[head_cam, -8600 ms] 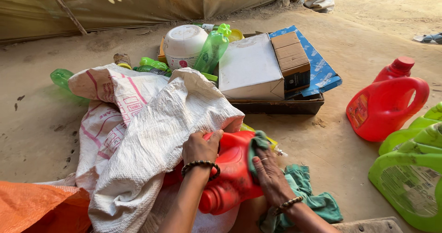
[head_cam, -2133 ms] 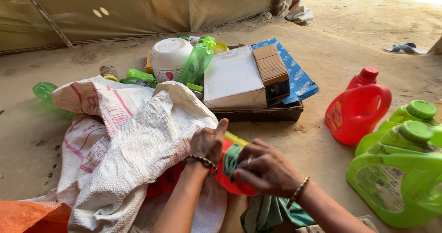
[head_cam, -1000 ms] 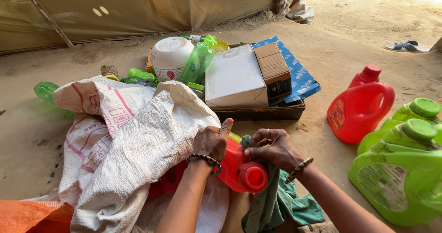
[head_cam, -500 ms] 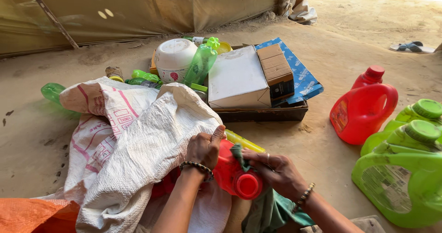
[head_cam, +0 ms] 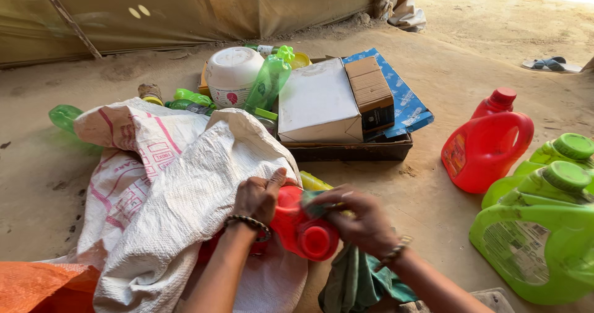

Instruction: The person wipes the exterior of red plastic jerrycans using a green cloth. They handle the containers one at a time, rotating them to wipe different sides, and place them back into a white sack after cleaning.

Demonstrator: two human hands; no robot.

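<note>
Red plastic jug lies on its side at the mouth of the white woven sack with pink print, cap end toward you. Your left hand is clamped on the jug's upper body, thumb up against the sack edge. Your right hand is closed on a dark green cloth, pressing a fold of it onto the jug's shoulder just above the cap.

Change vs 0.5 s ago: your right hand has come up from beside the cap to the top of the jug, with the cloth bunched under the fingers. 1 s ago it sat higher and the cap was fully exposed. So you're running back-and-forth passes over the neck area; my read is the wipe on this jug is still mid-way, not finished. Left hand hasn't shifted, jug hasn't moved out of the sack opening.

Around you:
- 1 upright red jug with handle well to your right on the sandy floor.
- 2 lime-green jugs with green caps beside it, nearer you.
- Shallow dark tray behind the sack holds a white box, a brown carton, a white round tub, and a green bottle.
- Orange fabric at lower left.
</note>
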